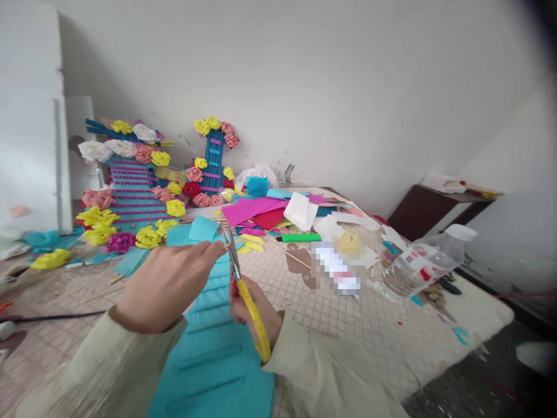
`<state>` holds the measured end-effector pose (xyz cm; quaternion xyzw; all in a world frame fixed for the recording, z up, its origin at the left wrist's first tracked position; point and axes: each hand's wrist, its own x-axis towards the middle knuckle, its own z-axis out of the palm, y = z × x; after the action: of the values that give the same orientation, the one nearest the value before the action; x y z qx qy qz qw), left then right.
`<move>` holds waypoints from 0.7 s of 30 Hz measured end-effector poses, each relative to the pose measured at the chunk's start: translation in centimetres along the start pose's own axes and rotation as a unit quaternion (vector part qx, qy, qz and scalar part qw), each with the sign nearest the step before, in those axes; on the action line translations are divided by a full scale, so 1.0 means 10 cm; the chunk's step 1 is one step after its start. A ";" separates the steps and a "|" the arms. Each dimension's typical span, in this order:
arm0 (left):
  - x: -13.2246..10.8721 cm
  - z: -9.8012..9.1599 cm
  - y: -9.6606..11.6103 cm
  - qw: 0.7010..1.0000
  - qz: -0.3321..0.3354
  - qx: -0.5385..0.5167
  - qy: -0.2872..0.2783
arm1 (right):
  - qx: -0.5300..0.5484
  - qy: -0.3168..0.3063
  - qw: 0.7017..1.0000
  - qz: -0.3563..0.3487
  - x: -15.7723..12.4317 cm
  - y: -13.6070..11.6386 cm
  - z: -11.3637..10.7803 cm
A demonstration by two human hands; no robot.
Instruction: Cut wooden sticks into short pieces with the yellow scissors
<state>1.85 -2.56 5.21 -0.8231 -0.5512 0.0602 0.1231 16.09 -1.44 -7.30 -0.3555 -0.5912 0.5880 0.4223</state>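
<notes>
My right hand (pixel 256 307) is wrapped round the yellow handles of a pair of scissors (pixel 255 322), blades pointing up and away. The blades are slightly parted beside my left fingertips. My left hand (pixel 169 281) is closed, back upward; a short tip of a thin wooden stick (pixel 227 245) pokes out of its fingers between the blades. The rest of the stick is hidden by the hand. Beneath both hands a turquoise sheet (pixel 217 360) with several darker crosswise strips lies on the table.
At the back stand two crafted pieces with paper flowers, a wide turquoise one (pixel 139 197) and a narrow blue one (pixel 213 159). Magenta paper (pixel 248 210), a green marker (pixel 300 237) and a loose stick (pixel 291 255) lie beyond my hands. A plastic bottle (pixel 426 264) leans at the right.
</notes>
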 end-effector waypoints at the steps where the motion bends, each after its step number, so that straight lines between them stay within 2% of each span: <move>1: 0.00 0.00 -0.01 1.000 0.003 0.003 0.004 | 0.013 -0.001 1.000 0.005 -0.01 -0.01 0.01; 7: 0.01 0.03 -0.05 0.999 0.016 0.005 0.039 | 0.041 0.002 0.999 0.013 -0.03 -0.04 0.03; 16: 0.03 0.04 -0.03 1.000 0.002 0.012 -0.001 | 0.033 -0.010 0.999 0.015 0.05 0.01 -0.01; 21: 0.01 0.06 -0.03 1.000 -0.016 0.002 0.007 | 0.022 0.005 0.999 0.031 0.06 0.03 -0.01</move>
<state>1.49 -2.31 4.73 -0.8145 -0.5631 0.0531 0.1294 15.93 -0.83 -7.57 -0.3676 -0.5647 0.6118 0.4144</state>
